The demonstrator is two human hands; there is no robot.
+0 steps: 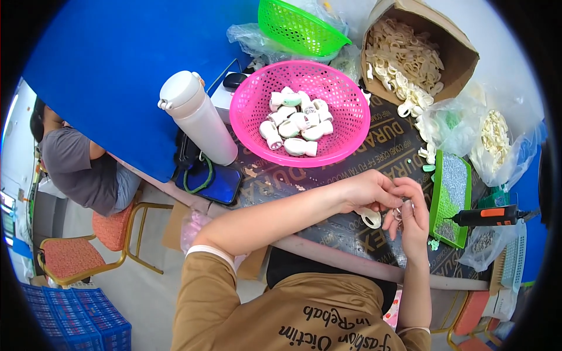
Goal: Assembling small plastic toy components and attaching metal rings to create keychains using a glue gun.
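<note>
My left hand [374,190] and my right hand [413,213] meet above the table's near edge, fingers curled and close together. Between them is a small pale, shiny part [398,214], mostly covered by the fingers, so its kind is unclear. The left thumb and index finger pinch at it, and the right fingers curve round it. On the table just below the left hand lies a cream ring-shaped plastic piece [370,219]. Right of my hands stands a green perforated tray [434,202] with small silvery bits; a black tool with an orange switch [489,215] reaches over it.
A pink perforated basket [246,137] holds several white plastic pieces. Left of it stand a white bottle [205,126] and a phone [219,186]. A cardboard box [459,58] of cream parts, clear bags [462,120] and a green basket [293,29] line the back. Someone [82,164] sits far left.
</note>
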